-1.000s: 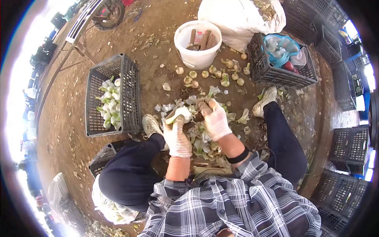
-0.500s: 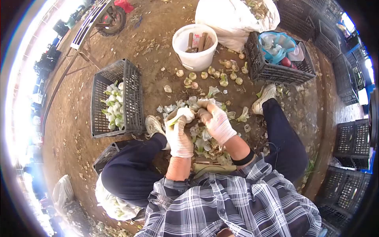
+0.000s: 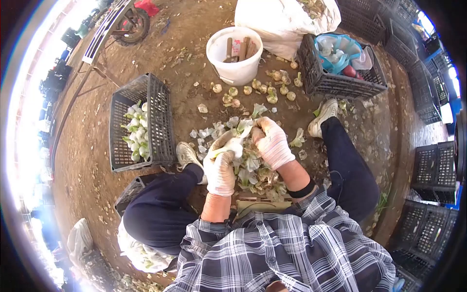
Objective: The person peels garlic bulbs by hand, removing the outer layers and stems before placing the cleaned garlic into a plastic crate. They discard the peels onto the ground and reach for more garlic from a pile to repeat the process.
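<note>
My left hand (image 3: pixel 220 171), in a soiled white glove, is closed around a white garlic bulb (image 3: pixel 235 146), its green stem pointing to the left. Just right of the bulb, my gloved right hand (image 3: pixel 273 145) has its fingers pinched on a strip of garlic skin (image 3: pixel 245 127). Below both hands, a heap of peelings (image 3: pixel 251 168) covers the ground between my legs. Unpeeled garlic bulbs (image 3: pixel 263 89) lie on the soil ahead. On the left, a black crate (image 3: pixel 162 119) contains clean white bulbs (image 3: pixel 138 132) with green stems.
A white bucket (image 3: pixel 239 73) with wooden-looking handles stands ahead. Behind it is a large white sack (image 3: pixel 272 24). A black crate (image 3: pixel 335 86) at right holds a blue plastic bag (image 3: pixel 336 51). Stacked crates (image 3: pixel 428 228) line the right side; a wheeled frame (image 3: pixel 104 36) stands upper left.
My right hand has moved slightly up and right, apart from the bulb, with a strip of skin now at its fingers. My left hand still holds the bulb, turned a little.
</note>
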{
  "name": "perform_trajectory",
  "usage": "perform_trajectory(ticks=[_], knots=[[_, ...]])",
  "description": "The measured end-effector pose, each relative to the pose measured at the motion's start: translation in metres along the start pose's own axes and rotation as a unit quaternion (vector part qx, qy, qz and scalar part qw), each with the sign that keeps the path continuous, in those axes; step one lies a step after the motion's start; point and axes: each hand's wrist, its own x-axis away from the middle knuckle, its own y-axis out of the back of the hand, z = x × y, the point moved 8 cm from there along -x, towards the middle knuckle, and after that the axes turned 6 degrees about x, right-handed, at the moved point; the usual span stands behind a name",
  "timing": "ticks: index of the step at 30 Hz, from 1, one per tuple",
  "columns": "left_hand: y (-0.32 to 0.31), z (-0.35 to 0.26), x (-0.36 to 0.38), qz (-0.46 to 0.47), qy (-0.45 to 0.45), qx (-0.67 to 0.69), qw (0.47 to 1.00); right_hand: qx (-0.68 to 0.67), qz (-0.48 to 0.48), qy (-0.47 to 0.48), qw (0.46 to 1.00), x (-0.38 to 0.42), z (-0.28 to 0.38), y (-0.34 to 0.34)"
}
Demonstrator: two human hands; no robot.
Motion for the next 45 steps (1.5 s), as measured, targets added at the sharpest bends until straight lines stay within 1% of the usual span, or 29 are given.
perform_trajectory(ticks=[1, 2, 4, 5, 6, 7, 8, 9, 12, 13, 16, 17, 18, 20, 22, 24, 25, 26, 27, 29, 30, 32, 33, 35, 38, 40, 42, 43, 45], knots=[[-0.006, 0.001, 0.002, -0.002, 0.016, 0.005, 1.000, 0.015, 0.041, 0.016, 0.999, -0.002, -0.004, -0.003], [-0.010, 0.003, 0.002, -0.004, 0.031, 0.012, 0.999, -0.108, 0.085, -0.033, 0.990, 0.001, -0.011, -0.006], [-0.008, 0.003, -0.002, 0.015, 0.028, 0.003, 0.999, -0.345, 0.169, -0.125, 0.915, 0.014, 0.008, -0.011], [-0.016, -0.004, -0.001, 0.010, 0.019, 0.011, 1.000, -0.343, 0.219, -0.150, 0.901, 0.020, 0.017, -0.009], [-0.020, -0.009, -0.001, 0.004, 0.010, 0.018, 1.000, -0.264, 0.203, -0.093, 0.938, 0.018, 0.019, -0.007], [-0.015, -0.003, -0.004, 0.036, 0.004, 0.016, 0.999, -0.182, 0.184, -0.035, 0.965, 0.019, 0.020, -0.010], [-0.007, 0.005, -0.006, 0.017, 0.015, 0.004, 1.000, -0.098, 0.163, 0.023, 0.981, 0.020, 0.022, -0.014], [-0.003, 0.011, -0.008, -0.001, 0.025, -0.008, 1.000, -0.050, 0.086, 0.061, 0.993, 0.018, 0.023, -0.011], [0.009, 0.016, -0.009, -0.027, 0.106, -0.041, 0.993, -0.015, 0.073, -0.019, 0.997, 0.018, 0.009, -0.012], [0.012, 0.018, -0.008, -0.031, 0.142, -0.051, 0.988, -0.061, 0.066, -0.001, 0.996, 0.020, 0.015, -0.014], [0.004, 0.024, -0.011, -0.026, 0.085, -0.006, 0.996, -0.061, -0.006, -0.095, 0.994, 0.002, -0.033, -0.016], [0.008, 0.030, -0.012, -0.018, 0.098, 0.012, 0.995, -0.084, -0.043, -0.139, 0.986, -0.008, -0.070, -0.015], [0.009, 0.030, -0.016, -0.024, 0.093, 0.017, 0.995, -0.024, -0.065, -0.215, 0.974, -0.007, -0.056, 0.004], [0.014, 0.031, -0.018, -0.045, 0.086, 0.028, 0.995, -0.122, -0.016, -0.179, 0.976, -0.009, -0.098, -0.007], [0.023, 0.035, -0.024, -0.039, 0.094, 0.014, 0.995, -0.340, 0.086, -0.203, 0.914, -0.005, -0.100, -0.022], [0.034, 0.043, -0.030, -0.044, 0.088, -0.051, 0.994, -0.309, 0.148, -0.171, 0.924, 0.001, -0.083, -0.026], [0.025, 0.034, -0.028, -0.037, 0.091, -0.091, 0.991, -0.171, 0.161, -0.128, 0.964, 0.004, -0.033, -0.024], [0.022, 0.030, -0.030, -0.018, 0.052, -0.133, 0.990, -0.029, 0.171, -0.082, 0.981, 0.006, -0.003, -0.025], [0.018, 0.025, -0.032, 0.000, 0.012, -0.174, 0.985, 0.033, 0.133, -0.004, 0.990, -0.001, 0.002, -0.028], [0.015, 0.021, -0.033, 0.019, -0.053, -0.217, 0.974, 0.043, 0.173, -0.075, 0.981, 0.002, -0.011, -0.034], [0.016, 0.021, -0.033, 0.013, -0.054, -0.207, 0.977, 0.047, 0.192, -0.111, 0.974, 0.002, -0.013, -0.039], [0.016, 0.022, -0.032, 0.001, -0.055, -0.183, 0.982, 0.057, 0.144, -0.063, 0.986, 0.002, -0.008, -0.042], [0.024, 0.034, -0.033, -0.026, -0.002, -0.122, 0.992, 0.090, 0.123, -0.034, 0.988, 0.002, -0.009, -0.044], [0.030, 0.039, -0.033, -0.042, 0.018, -0.063, 0.997, 0.125, 0.070, 0.037, 0.989, 0.001, -0.001, -0.047], [0.033, 0.038, -0.036, -0.050, 0.016, -0.044, 0.998, 0.151, 0.079, -0.008, 0.985, -0.005, -0.024, -0.062], [0.025, 0.029, -0.041, -0.052, -0.014, -0.064, 0.996, 0.041, 0.064, -0.090, 0.993, -0.008, -0.047, -0.069], [0.026, 0.034, -0.046, -0.046, 0.031, 0.048, 0.997, -0.090, 0.071, -0.167, 0.979, -0.004, -0.071, -0.077], [0.027, 0.037, -0.047, -0.043, 0.055, 0.104, 0.992, -0.125, 0.071, -0.152, 0.978, -0.006, -0.073, -0.081], [0.037, 0.042, -0.046, -0.081, 0.085, 0.153, 0.981, 0.022, 0.083, -0.122, 0.989, -0.007, -0.066, -0.080]])
